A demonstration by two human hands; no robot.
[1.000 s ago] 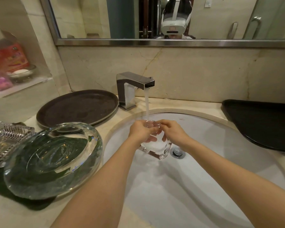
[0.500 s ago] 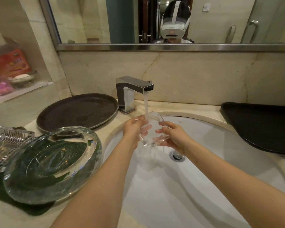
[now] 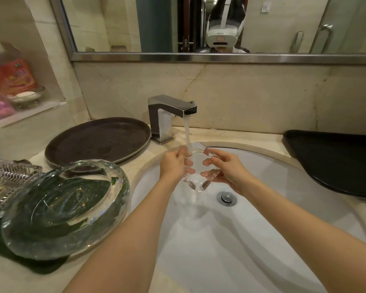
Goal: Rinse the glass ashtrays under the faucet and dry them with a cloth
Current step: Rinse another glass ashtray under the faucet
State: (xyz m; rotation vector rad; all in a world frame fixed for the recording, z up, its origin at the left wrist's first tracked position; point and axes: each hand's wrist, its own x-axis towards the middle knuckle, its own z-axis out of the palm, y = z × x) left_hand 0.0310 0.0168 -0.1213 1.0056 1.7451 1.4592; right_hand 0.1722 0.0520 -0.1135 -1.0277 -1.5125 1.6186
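A small clear glass ashtray (image 3: 197, 176) is held tilted over the white sink (image 3: 283, 187), under the running stream from the chrome faucet (image 3: 169, 115). My left hand (image 3: 173, 163) grips its left side and my right hand (image 3: 226, 168) grips its right side, fingers curled round the edges. Water runs off its lower corner into the basin. A large round glass ashtray (image 3: 61, 206) lies on a dark green cloth (image 3: 25, 263) at the left. A ribbed square glass ashtray (image 3: 6, 182) sits behind it.
A round brown tray (image 3: 97, 140) lies left of the faucet. A black tray (image 3: 336, 159) covers the counter at the right. The drain plug (image 3: 226, 196) is below my right hand. A wall niche (image 3: 15, 92) holds packets and a small dish.
The ashtray has been turned and tilted in both hands under the stream, and water now pours off its lower corner. The view has dropped slightly.
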